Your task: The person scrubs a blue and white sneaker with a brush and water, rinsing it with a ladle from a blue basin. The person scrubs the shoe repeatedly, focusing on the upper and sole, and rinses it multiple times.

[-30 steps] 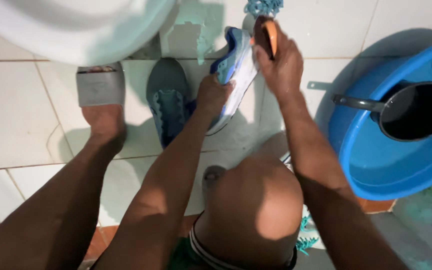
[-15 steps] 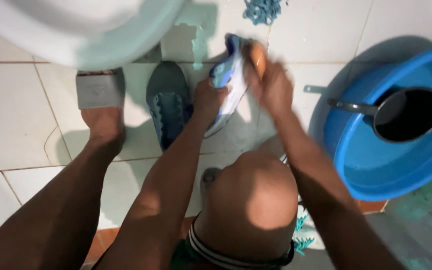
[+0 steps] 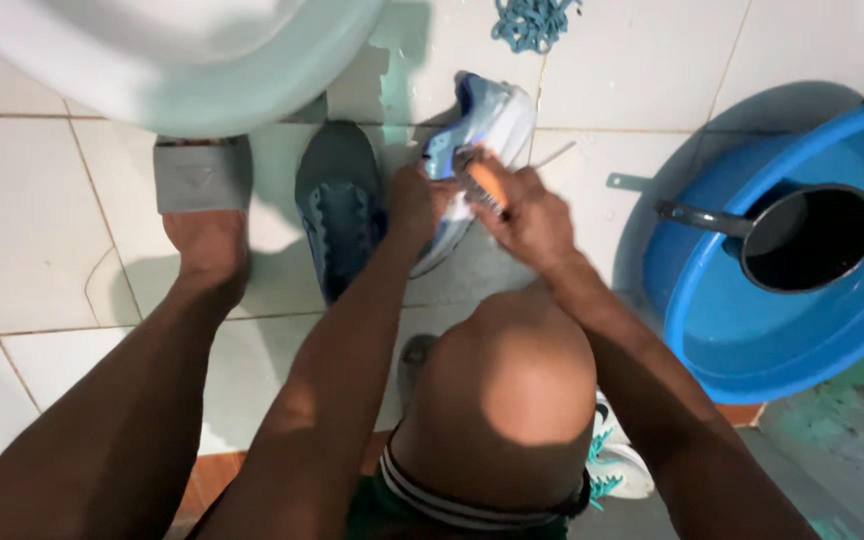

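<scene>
Down on the white tiled floor (image 3: pixel 32 230), the left hand (image 3: pixel 414 203) is wrapped around a blue-and-white sneaker (image 3: pixel 479 132), holding it tipped on its side, pale sole edge toward the right hand (image 3: pixel 527 215). That hand is clenched on an orange-handled brush (image 3: pixel 483 180) laid against the shoe. A darker blue-grey sneaker (image 3: pixel 337 205) lies flat just beside it. Well to the right, a blue basin (image 3: pixel 712 310) holds a dark saucepan (image 3: pixel 807 238).
</scene>
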